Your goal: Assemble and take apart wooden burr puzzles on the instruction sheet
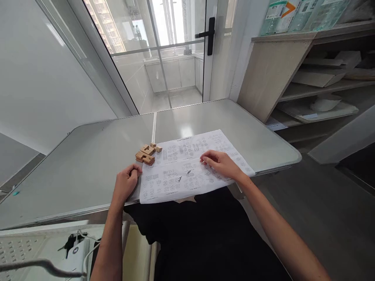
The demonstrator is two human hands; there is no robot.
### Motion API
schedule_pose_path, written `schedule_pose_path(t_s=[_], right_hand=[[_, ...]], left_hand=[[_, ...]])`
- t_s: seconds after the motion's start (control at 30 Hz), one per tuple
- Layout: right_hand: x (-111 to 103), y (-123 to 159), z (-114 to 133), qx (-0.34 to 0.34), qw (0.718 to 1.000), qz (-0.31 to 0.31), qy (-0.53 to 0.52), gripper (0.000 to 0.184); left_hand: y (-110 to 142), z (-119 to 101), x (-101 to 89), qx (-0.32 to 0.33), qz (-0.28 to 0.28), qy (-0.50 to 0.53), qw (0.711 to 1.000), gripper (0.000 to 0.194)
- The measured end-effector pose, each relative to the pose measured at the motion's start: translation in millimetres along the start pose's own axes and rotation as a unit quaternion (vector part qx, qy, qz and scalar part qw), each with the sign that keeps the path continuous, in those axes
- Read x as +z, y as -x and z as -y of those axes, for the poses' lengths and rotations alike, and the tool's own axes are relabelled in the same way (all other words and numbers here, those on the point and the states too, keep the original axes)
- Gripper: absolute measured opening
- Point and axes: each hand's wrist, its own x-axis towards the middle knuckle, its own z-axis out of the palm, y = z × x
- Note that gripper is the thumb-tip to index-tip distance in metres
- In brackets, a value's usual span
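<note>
A large white sheet of paper (175, 177), printed with rows of small diagrams, lies on the table with a fold line across it. Over its right part is my right hand (219, 162), fingers loosely bent and slightly apart, nothing in them. My left hand (125, 181) rests at the sheet's left edge, its fingers curled in a loose fist with no object visible. Just beyond it sits a small group of notched wooden puzzle pieces (145, 158), some stacked, partly on the sheet's upper left corner. A small wooden block (158, 149) lies at their right.
The pale table (88, 164) has a seam and rounded corners. Behind it stands a glass door (175, 70) with a black handle (210, 36). Shelves (275, 74) with bottles are at right. Below left, a white basket (26, 249) holds a white device (78, 253) and cables.
</note>
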Motion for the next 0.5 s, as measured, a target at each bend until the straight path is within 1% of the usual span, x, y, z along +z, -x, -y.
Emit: schedule_pose_path(t_s=[0.13, 0.2, 0.3, 0.33, 0.4, 0.43, 0.5], right_hand=[[0, -1, 1, -0.011, 1.0, -0.003, 0.004, 0.022], [0, -2, 2, -0.014, 1.0, -0.004, 0.004, 0.021], [0, -2, 3, -0.016, 1.0, -0.002, 0.002, 0.019], [0, -3, 4, -0.017, 1.0, 0.0, 0.004, 0.019], [0, -3, 5, -0.021, 1.0, 0.002, 0.009, 0.019], [0, -3, 5, -0.024, 1.0, 0.002, 0.012, 0.019], [0, -3, 5, -0.026, 1.0, 0.003, 0.013, 0.019]], left_hand=[[0, -6, -0.2, 0.01, -0.042, -0.009, 0.999, 0.019], [-2, -12, 1.8, 0.036, -0.072, -0.025, 0.996, 0.018], [-9, -24, 8.7, 0.124, -0.112, -0.059, 0.984, 0.016], [-13, -29, 11.8, 0.156, -0.117, -0.075, 0.978, 0.017], [-23, -39, 18.1, 0.188, -0.124, -0.105, 0.969, 0.03], [-28, -43, 21.2, 0.187, -0.121, -0.123, 0.967, 0.04], [-40, -48, 26.8, 0.158, -0.103, -0.157, 0.969, 0.063]])
